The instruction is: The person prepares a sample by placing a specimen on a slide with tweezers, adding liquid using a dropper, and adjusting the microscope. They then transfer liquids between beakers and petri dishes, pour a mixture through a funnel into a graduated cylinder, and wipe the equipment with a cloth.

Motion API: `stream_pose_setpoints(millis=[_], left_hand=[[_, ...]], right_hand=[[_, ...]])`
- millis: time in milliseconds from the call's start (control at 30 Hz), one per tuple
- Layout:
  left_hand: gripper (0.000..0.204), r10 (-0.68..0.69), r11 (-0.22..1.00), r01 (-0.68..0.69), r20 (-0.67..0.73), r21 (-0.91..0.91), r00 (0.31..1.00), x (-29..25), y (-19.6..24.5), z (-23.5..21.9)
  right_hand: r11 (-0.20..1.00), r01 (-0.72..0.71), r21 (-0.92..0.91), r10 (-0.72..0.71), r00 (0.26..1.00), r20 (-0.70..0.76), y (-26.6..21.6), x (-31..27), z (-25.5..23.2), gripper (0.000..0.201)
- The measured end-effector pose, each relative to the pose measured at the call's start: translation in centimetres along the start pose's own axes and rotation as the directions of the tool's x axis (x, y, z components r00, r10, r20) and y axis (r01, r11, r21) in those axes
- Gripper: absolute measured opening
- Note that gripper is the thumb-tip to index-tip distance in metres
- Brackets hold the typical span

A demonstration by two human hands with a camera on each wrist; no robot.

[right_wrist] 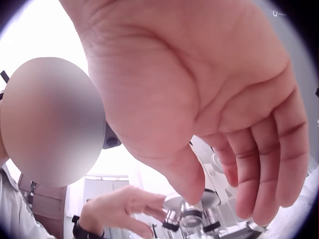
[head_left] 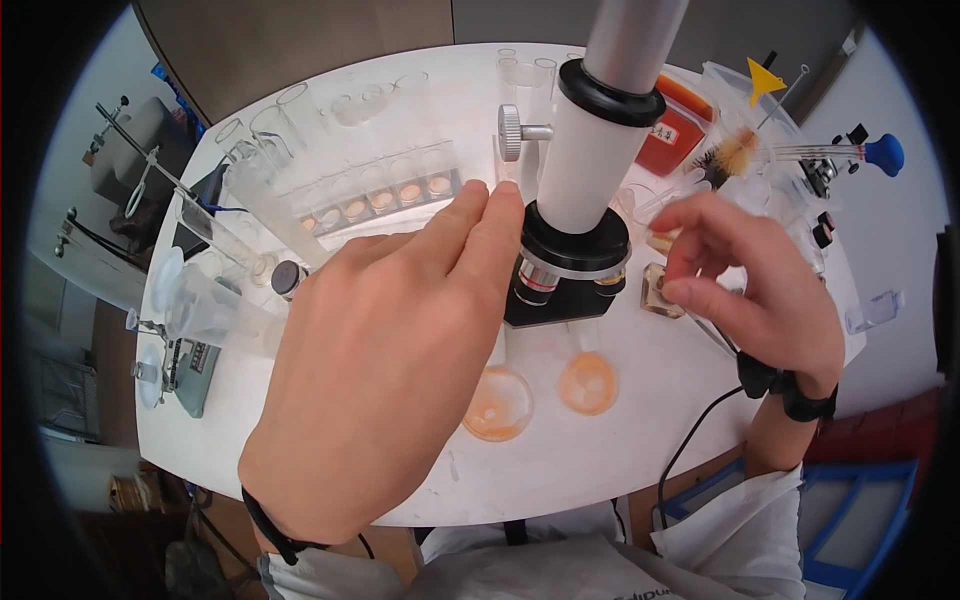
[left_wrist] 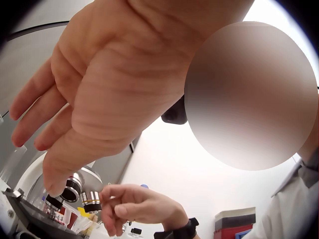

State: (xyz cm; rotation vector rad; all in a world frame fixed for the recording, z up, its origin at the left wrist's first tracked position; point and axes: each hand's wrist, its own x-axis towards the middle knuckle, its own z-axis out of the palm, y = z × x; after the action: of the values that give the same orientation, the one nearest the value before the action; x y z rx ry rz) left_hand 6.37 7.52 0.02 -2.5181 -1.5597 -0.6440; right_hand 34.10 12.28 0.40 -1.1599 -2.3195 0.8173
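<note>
A white microscope [head_left: 590,165] with black rings and a silver side knob stands in the middle of the table in the head view. Its objective lenses [head_left: 537,282] point down over a black stage. My left hand [head_left: 370,330] hovers left of the tube, fingers stretched forward; in the left wrist view its palm is bare, with an objective [left_wrist: 91,201] beyond the thumb. To the right of the microscope is my right hand [head_left: 755,275], fingers loosely bent and holding nothing in the right wrist view. Two round clear dishes [head_left: 497,405] with orange contents lie in front of the stage.
Behind the left hand stand a clear rack [head_left: 350,218] of several small dishes and tall glass cylinders [head_left: 265,200]. A plastic beaker [head_left: 210,300] and green balance [head_left: 200,380] are at left. On the right are a red box [head_left: 668,145], yellow funnel [head_left: 763,82] and blue bulb [head_left: 885,155].
</note>
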Motion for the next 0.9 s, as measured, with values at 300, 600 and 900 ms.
stream_pose_setpoints(millis=[300,600,900], left_hand=[[0.073,-0.085,0.996,0.085,-0.002,-0.038,0.996,-1.1,-1.4,-3.3],[0.067,-0.056,0.998,0.055,-0.030,-0.044,0.998,-1.9,-2.4,-4.8],[0.064,0.003,0.999,-0.003,-0.023,-0.036,1.000,-1.9,-2.7,-4.6]], right_hand=[[0.942,0.048,-0.333,-0.042,0.999,0.024,0.7,-1.0,4.9,0.044],[0.869,0.126,-0.479,-0.164,0.986,-0.038,0.5,-1.5,6.4,0.046],[0.913,0.088,-0.398,-0.184,0.960,-0.210,0.6,-1.1,7.0,0.040]])
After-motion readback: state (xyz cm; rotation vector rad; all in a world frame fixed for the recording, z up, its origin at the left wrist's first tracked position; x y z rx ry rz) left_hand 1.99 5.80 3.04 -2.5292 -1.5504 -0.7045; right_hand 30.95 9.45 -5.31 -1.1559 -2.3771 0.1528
